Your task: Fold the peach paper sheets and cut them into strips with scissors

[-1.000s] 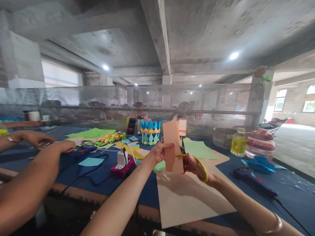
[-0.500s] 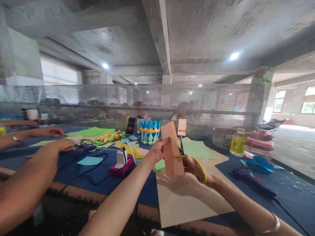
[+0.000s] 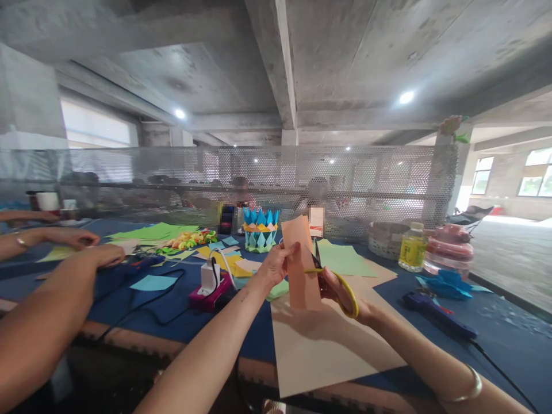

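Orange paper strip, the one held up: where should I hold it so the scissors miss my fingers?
Pinch the orange paper strip on its left long edge, about halfway up, coming from the left, as the left hand does. It stands upright, and the scissors in the right hand bite in from its right edge, so fingers on the left stay clear.

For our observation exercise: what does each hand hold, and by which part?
Left hand pinches the paper strip by its left edge; right hand holds the scissors by their yellow handles.
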